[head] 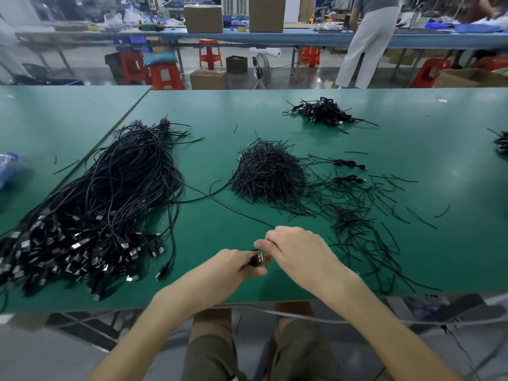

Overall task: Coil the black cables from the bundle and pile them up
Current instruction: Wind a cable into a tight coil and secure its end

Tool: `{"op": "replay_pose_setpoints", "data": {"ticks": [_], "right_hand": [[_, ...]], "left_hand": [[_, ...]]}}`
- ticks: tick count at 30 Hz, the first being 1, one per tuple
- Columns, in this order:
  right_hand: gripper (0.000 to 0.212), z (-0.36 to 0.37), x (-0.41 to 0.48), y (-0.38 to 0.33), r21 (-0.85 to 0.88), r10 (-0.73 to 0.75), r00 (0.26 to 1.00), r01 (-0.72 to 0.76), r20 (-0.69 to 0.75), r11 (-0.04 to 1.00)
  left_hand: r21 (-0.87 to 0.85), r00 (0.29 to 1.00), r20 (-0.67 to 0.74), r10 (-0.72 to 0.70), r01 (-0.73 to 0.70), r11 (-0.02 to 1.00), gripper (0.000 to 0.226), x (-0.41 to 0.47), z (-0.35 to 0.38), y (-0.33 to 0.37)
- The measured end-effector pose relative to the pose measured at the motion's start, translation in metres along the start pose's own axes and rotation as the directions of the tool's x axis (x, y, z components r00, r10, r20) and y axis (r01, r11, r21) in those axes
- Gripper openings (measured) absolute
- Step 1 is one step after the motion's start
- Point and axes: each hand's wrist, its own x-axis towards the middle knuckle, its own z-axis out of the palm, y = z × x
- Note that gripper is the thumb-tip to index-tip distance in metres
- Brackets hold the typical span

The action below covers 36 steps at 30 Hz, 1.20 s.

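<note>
While one bundle point(110, 193) lies left, both hands point(242, 264) point(299, 251) grip seemingly one cable point(259, 259).

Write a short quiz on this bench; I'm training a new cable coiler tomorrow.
1. True or false: the left hand holds a USB plug.
2. Where does the big cable bundle lie? A left of the hands; B right of them; C on the floor.
3. Fill in: the single cable crossing the table leads to the ____ hand.
Key: 1 true; 2 A; 3 right hand.
</note>
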Motion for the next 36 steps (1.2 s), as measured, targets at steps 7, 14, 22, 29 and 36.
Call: {"op": "replay_pose_setpoints", "data": {"ticks": [7,14,22,29,36], "right_hand": [[0.033,0.01,-0.003,0.01,-0.072,-0.054,0.998,0.05,-0.044,0.996],[0.02,0.013,-0.009,0.019,0.171,-0.067,0.996,0.076,-0.056,0.982],[0.028,0.017,-0.014,0.017,0.769,-0.075,0.997,0.038,0.012,0.638],[0.043,0.045,-0.014,-0.006,0.857,-0.131,0.99,0.018,0.058,0.515],[0.061,0.067,0.002,0.013,0.532,-0.033,0.983,-0.068,0.178,0.844]], "left_hand": [[0.223,0.998,-0.056,0.016,-0.003,0.975,0.039,0.013,0.012,-0.01],[0.256,0.994,-0.103,0.031,-0.003,0.967,0.038,0.015,0.012,-0.016],[-0.134,0.982,-0.157,0.103,-0.125,0.983,0.053,0.003,0.011,-0.02],[-0.877,0.947,-0.307,0.099,-0.322,0.356,0.057,0.01,0.019,-0.015],[-0.939,0.957,-0.29,0.019,-0.288,0.188,0.048,-0.009,-0.009,-0.018]]}}
